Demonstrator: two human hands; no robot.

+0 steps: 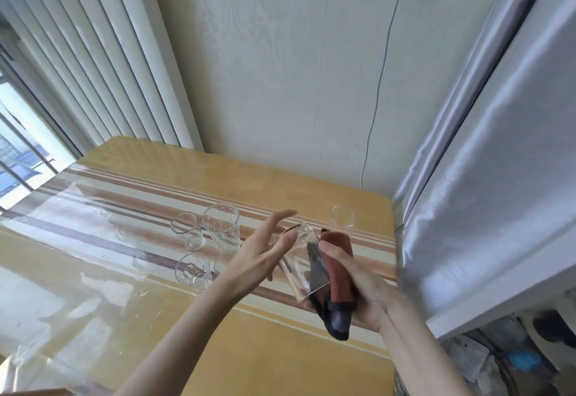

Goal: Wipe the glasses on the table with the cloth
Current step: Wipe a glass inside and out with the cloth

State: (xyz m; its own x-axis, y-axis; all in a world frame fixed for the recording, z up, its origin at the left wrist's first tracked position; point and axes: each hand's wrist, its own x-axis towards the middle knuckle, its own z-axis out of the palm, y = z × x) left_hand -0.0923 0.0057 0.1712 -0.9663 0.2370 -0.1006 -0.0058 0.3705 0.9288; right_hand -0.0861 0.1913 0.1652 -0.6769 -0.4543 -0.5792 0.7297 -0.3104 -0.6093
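Glass (300, 258) tilted above the table (280, 349), my right hand (358, 283) pins the red-and-dark cloth (335, 283) against it with fingers closed around both — my left hand (265, 249) is splayed, only fingertips at the base. Smooth glass through cloth could slide — a loose squeeze drops it onto the four glasses (202, 243) standing nearby.

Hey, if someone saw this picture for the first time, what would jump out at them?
Probably the two hands over the table's right side: the right hand grips a red and dark cloth wrapped against a tilted clear glass, while the left hand is spread open by its base. Next, the empty glasses standing left of them on the striped table.
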